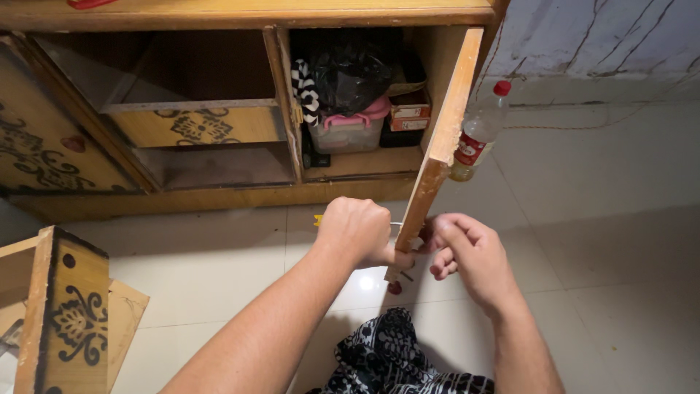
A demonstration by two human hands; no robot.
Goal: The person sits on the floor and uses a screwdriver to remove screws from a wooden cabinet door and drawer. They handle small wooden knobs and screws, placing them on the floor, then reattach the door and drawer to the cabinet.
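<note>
My left hand (355, 231) is closed around a screwdriver with a yellow handle tip (318, 219); its thin shaft points right at the edge of an open wooden cabinet door (440, 138). My right hand (462, 251) sits on the other side of the door's lower edge, fingers curled and pinching at the door near a small red knob (394, 287). What the right fingers pinch is hidden.
A wooden cabinet (240, 18) stands ahead; its right compartment holds a black bag (350, 69), a pink-lidded box (350, 128) and small cartons. A pulled-out drawer (193, 120) sits left. A plastic bottle (477, 135) stands behind the door. A removed drawer (62, 314) lies on the tiled floor.
</note>
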